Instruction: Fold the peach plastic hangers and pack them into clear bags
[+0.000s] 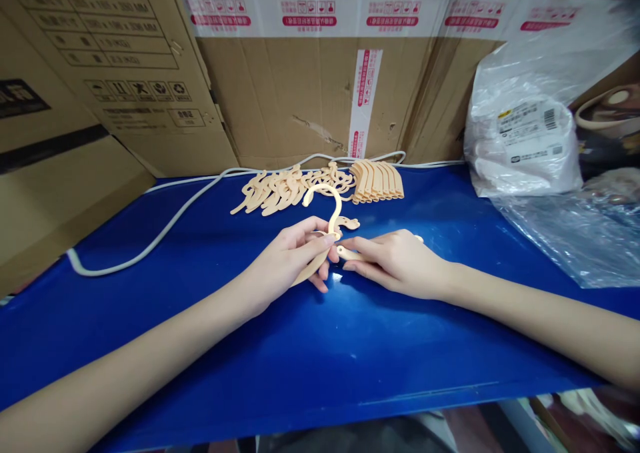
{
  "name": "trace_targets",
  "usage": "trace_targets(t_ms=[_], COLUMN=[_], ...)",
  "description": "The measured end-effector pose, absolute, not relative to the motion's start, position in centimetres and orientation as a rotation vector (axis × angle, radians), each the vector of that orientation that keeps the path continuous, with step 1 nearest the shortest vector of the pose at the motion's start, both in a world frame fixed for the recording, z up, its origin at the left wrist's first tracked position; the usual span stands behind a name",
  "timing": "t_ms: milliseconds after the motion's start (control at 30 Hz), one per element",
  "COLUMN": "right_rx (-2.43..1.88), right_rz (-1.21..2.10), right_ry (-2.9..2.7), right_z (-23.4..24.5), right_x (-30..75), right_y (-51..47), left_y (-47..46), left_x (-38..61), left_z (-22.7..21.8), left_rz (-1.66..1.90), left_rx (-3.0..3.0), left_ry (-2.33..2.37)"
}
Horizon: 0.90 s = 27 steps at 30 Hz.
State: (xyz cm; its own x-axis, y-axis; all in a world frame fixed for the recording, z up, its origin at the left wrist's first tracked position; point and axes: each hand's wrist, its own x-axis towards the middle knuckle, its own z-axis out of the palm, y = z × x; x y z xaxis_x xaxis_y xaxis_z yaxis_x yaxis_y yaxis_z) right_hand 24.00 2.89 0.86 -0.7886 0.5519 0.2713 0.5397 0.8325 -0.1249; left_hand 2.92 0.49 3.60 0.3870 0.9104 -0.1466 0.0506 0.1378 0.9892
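In the middle of the head view, my left hand (pixel 295 253) is closed around a cream plastic hanger hook (pixel 339 206) and a curved hanger arm (pixel 311 270) that slants down under the fingers. My right hand (pixel 400 259) pinches another hanger arm (pixel 345 253), whose holed end points at the left fingertips. Most of that arm is hidden under the palm. Just behind the hands, a loose hanger piece (pixel 349 223) lies on the blue table. Farther back sit a jumbled pile of hanger hooks (pixel 280 189) and a neat row of hanger arms (pixel 379 181).
A white cable (pixel 175 225) runs along the back and left of the blue tabletop (pixel 280 359). Cardboard boxes (pixel 300 93) wall off the back and left. On the right are a white plastic-wrapped package (pixel 525 139) and clear plastic film (pixel 565 239).
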Motion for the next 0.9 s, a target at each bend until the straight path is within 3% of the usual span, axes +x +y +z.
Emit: trace_targets(t_ms=[300,900], right_rx=[-0.768,-0.864], right_rz=[0.226,0.085], right_ry=[-2.664,-2.5], right_z=[0.83,0.91], right_x=[24.21,24.01], right_y=[2.97,2.69], left_y=[0.38,0.74], left_x=[3.14,2.74], left_z=[4.11,3.24], left_rz=[0.79,0.8], left_rx=[1.264,1.319], left_ry=[1.066,1.009])
